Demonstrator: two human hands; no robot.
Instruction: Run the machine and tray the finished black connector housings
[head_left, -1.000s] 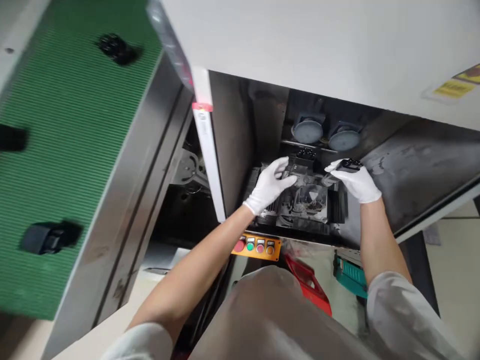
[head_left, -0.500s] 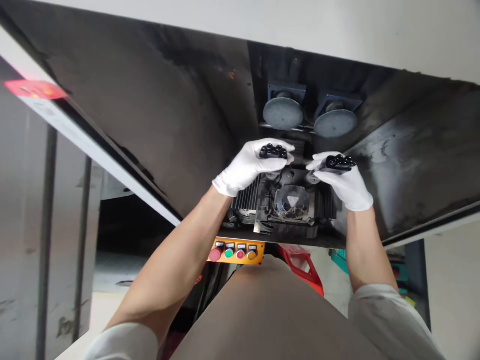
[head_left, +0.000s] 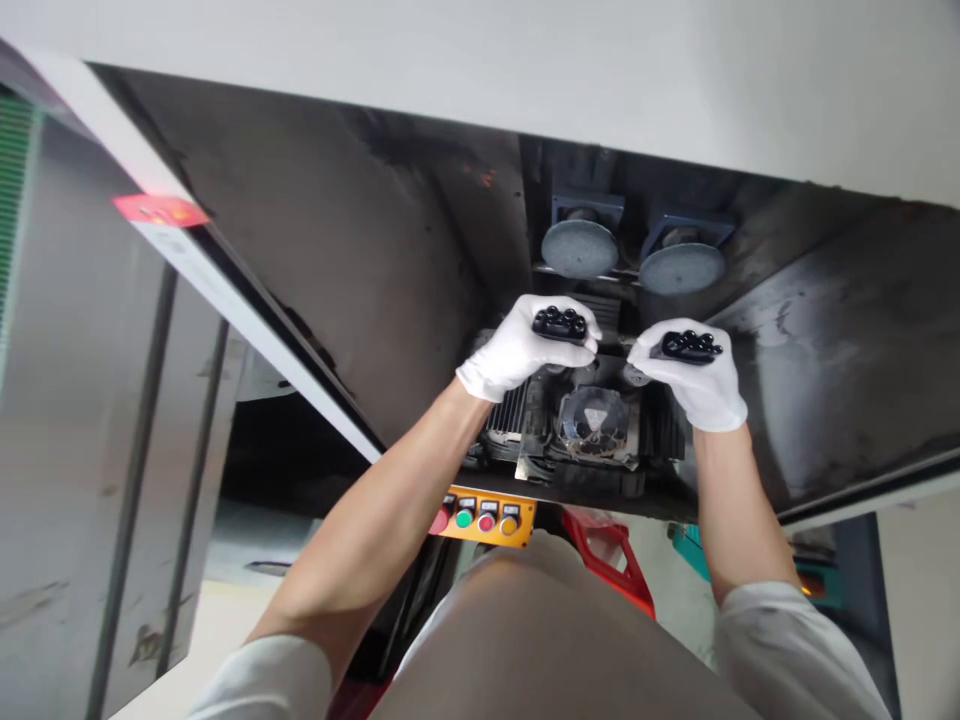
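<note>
White gloves cover both of my hands. My left hand (head_left: 508, 352) is closed around a bundle of small black parts with shiny round ends (head_left: 559, 325). A similar bundle of black round-ended parts (head_left: 691, 348) sits in my right hand (head_left: 705, 390), whose fingers curl around it. What exactly these parts are I cannot tell. A narrow gap separates the two hands, over the dark machine recess. Below and between them is a grimy motor-like unit with a triangular label (head_left: 595, 418).
Two round grey discs (head_left: 579, 249) (head_left: 682, 268) on blue brackets stand beyond my hands. An orange button panel (head_left: 491, 519) lies at the recess's near edge. A red plastic item (head_left: 611, 555) is near my body. The white machine edge (head_left: 247, 320) slants along the left.
The view has shifted, so the recess sits slightly lower and further right. Both hands still hold their bundles, and the fingers of my right hand have closed more around its bundle.
</note>
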